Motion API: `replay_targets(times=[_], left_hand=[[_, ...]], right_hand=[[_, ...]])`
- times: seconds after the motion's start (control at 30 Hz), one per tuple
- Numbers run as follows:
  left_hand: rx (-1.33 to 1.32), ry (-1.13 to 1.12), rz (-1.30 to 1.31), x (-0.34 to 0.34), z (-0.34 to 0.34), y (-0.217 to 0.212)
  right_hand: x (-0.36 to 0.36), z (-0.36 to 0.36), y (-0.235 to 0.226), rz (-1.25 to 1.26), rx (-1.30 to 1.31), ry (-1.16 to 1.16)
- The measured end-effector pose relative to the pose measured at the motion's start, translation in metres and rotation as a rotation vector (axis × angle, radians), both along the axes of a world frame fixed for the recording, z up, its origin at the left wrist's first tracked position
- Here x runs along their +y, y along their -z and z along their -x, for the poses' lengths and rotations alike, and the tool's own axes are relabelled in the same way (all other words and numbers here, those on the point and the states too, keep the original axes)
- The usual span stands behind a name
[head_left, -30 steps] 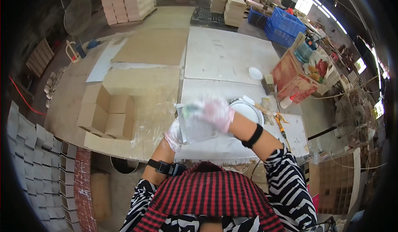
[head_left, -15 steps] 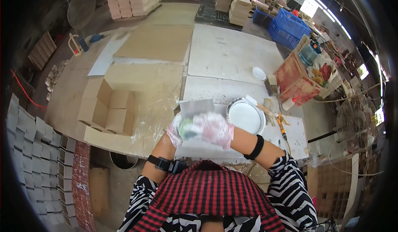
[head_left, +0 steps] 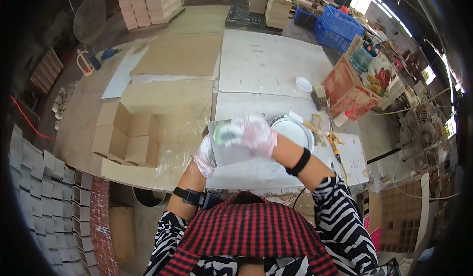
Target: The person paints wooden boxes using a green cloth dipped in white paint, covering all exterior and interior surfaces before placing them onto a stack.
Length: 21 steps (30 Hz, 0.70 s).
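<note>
My left hand [head_left: 204, 156], in a paint-smeared white glove, grips the left side of a grey-white box [head_left: 230, 156] above the near edge of the table. Across the box's upper part lies my right hand [head_left: 253, 134], gloved the same way. Its fingers are closed on a green sponge [head_left: 223, 134], pressed to the box's face; motion smears the fingertips. Right beside this hand stands a round tub [head_left: 294, 134] of white paint, a flat brush [head_left: 311, 127] resting at its rim.
Several bare brown boxes [head_left: 118, 138] are grouped on the table's left. A small white bowl [head_left: 303, 84] and an orange-handled tool [head_left: 336, 145] lie to the right. Stacked grey-white boxes [head_left: 42, 197] stand at lower left. A red-stained crate [head_left: 347, 89] borders the right side.
My right hand with the sponge has moved toward the far part of the box, baring more of its near face. My left hand has shifted slightly left.
</note>
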<state>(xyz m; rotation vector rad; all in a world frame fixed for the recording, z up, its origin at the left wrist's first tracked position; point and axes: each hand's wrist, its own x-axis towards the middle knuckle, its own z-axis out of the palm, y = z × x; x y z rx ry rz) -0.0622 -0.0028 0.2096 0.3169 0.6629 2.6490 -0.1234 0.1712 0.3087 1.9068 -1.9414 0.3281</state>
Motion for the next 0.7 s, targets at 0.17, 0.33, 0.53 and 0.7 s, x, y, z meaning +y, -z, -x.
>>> replay_targets(times=[0.17, 0.33, 0.53, 0.7], left_hand=[[-0.078, -0.14, 0.048, -0.007, 0.009, 0.005], [0.02, -0.128, 0.189, -0.005, 0.013, -0.008], [-0.074, -0.038, 0.194, 0.013, 0.009, 0.0], [-0.227, -0.172, 0.07, 0.011, 0.004, -0.024]], right_hand=[[0.026, -0.047, 0.014, -0.117, -0.182, -0.173], [0.011, -0.012, -0.025, 0.193, -0.144, -0.144], [-0.001, 0.007, -0.009, 0.038, -0.188, 0.043], [0.021, -0.05, 0.005, -0.108, -0.281, -0.133]])
